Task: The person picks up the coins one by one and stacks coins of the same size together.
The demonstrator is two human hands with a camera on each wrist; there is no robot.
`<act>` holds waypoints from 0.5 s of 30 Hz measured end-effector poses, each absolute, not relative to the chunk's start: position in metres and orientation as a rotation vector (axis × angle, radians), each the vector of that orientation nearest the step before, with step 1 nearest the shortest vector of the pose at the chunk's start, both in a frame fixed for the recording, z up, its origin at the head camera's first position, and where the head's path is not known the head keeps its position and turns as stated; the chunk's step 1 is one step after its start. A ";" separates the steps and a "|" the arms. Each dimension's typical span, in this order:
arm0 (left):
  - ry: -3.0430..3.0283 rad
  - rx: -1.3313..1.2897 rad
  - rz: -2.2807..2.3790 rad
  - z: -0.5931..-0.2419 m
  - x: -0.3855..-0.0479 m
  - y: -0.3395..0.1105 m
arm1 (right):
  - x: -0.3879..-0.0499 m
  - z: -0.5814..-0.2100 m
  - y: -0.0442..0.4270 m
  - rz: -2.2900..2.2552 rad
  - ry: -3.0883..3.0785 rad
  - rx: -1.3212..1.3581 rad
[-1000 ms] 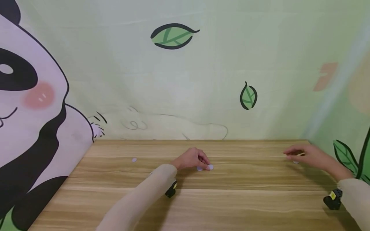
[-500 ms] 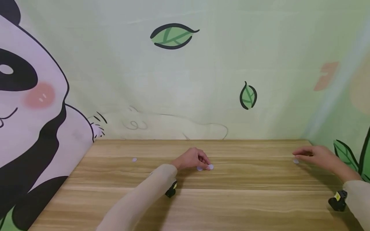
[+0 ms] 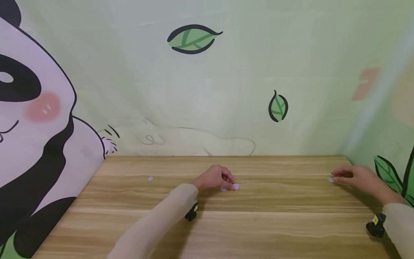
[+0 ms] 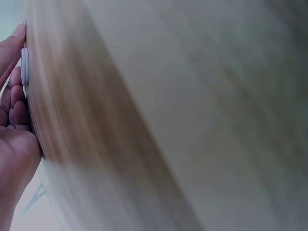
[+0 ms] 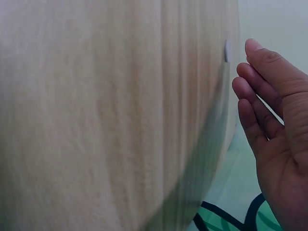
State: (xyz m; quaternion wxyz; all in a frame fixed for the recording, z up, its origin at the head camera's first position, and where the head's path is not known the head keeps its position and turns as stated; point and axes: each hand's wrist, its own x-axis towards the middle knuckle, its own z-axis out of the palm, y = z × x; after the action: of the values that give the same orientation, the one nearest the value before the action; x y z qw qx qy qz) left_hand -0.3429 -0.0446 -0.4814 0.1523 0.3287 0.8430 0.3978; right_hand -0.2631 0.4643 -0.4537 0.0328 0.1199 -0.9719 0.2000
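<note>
In the head view my left hand rests low at mid-table, fingers curled, thumb and fingertips pinching the edge of a small round white disc. A second white disc lies just under those fingers; the left wrist view shows a disc edge-on beside them, flat and thin. My right hand hovers at the right end with fingers loosely bent and nothing held. Just off its fingertips lies another white disc. The right wrist view shows a gap between the thumb and that disc.
One more white disc lies alone on the left part of the wooden table. Behind the table's back edge hangs a pale green cloth printed with leaves and a panda. Small black cameras sit at both wrists.
My right hand has shifted rightward past the right-hand disc, which now shows fully at its fingertips. The left hand and its discs have stayed in place.
</note>
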 end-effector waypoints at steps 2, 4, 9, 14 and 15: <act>2.417 0.939 1.138 -0.480 -0.342 -0.045 | -0.263 -0.455 0.464 0.621 -3.000 0.352; 2.416 0.936 1.136 -0.479 -0.341 -0.044 | -0.263 -0.456 0.465 0.626 -3.011 0.339; 2.414 0.923 1.144 -0.479 -0.340 -0.045 | -0.264 -0.462 0.468 0.613 -3.002 0.302; 2.410 0.919 1.149 -0.480 -0.342 -0.045 | -0.264 -0.469 0.471 0.624 -2.985 0.256; 2.410 0.920 1.149 -0.480 -0.342 -0.045 | -0.264 -0.470 0.471 0.631 -2.988 0.249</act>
State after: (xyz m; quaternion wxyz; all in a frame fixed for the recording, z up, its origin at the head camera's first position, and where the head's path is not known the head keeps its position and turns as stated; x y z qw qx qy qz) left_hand -0.3424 -0.0447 -0.4799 0.1583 0.3217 0.8427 0.4017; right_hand -0.2637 0.4710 -0.4698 0.0390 0.0811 -0.9745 0.2057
